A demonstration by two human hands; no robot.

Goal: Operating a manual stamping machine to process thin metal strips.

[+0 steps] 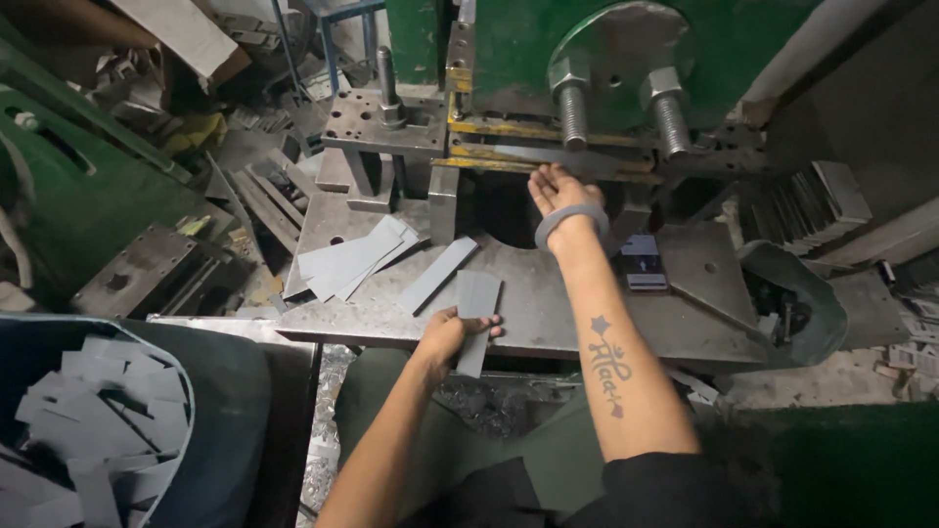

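Your left hand [445, 337] holds a small stack of flat metal strips [476, 318]. The strips are grey, thin and long, with straight edges and square corners. They look smooth and dull, not shiny. Your fingers are curled around the lower end, with your thumb on top, and the stack lies at the front edge of the steel table [548, 313].

Your right hand [559, 191] reaches into the gap of the big green press [548, 49]. Its fingers are stretched out flat and rest on a strip [548, 156] lying in the yellow slot. I cannot tell if it is gripping that strip. A grey band sits on your wrist.

One more strip [437, 276] lies alone on the table, just left of your stack. Further left is a loose pile of strips [352, 259], fanned out. The table is thick, grey and scratched.

Two fat bolts [572, 103] with screw lines stick out of the press. A small dark box [643, 262] sits near your right arm. At the lower left, a blue bin [230, 391] holds many short grey metal pieces.
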